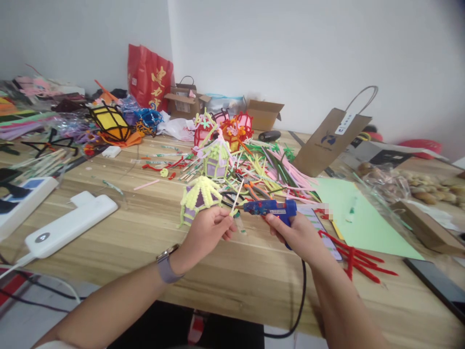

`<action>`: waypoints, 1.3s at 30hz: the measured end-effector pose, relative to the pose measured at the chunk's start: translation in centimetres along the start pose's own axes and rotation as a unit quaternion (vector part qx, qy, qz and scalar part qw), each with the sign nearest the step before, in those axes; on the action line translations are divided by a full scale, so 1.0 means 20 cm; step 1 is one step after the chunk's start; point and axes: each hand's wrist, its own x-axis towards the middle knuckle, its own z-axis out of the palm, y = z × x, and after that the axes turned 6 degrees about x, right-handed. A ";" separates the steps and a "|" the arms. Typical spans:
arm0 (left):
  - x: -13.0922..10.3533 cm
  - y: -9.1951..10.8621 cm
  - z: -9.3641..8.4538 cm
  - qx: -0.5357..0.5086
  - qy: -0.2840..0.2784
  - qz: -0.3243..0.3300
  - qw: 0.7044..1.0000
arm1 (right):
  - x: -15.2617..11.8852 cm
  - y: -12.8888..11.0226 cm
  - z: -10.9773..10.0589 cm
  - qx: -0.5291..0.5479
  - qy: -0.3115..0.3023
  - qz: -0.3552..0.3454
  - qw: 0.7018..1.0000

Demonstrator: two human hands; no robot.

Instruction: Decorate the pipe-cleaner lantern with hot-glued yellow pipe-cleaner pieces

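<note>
My left hand [209,230] pinches a thin pale stick [238,195], which slants up to the right from the fingertips. In my right hand [294,235] is a blue glue gun [271,208], its nozzle pointing left and meeting or nearly meeting the stick's lower part. Just behind my left hand stands a small purple lantern with a fuzzy yellow roof [200,194]. A second yellow-green and purple lantern [216,160] is farther back. The glue gun's black cord [303,295] hangs down past the table's front edge.
Loose coloured pipe cleaners [271,167] are heaped behind the hands. White power strips [72,225] lie at left. A green sheet [363,218], red pipe cleaners [363,261], a dark phone [436,286] and a leaning paper bag [329,140] are at right. Boxes and a red bag [148,77] stand behind.
</note>
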 end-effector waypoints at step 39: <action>-0.04 0.06 -0.02 -0.088 -0.011 0.104 0.991 | -0.30 0.12 0.11 0.397 -0.246 0.184 0.865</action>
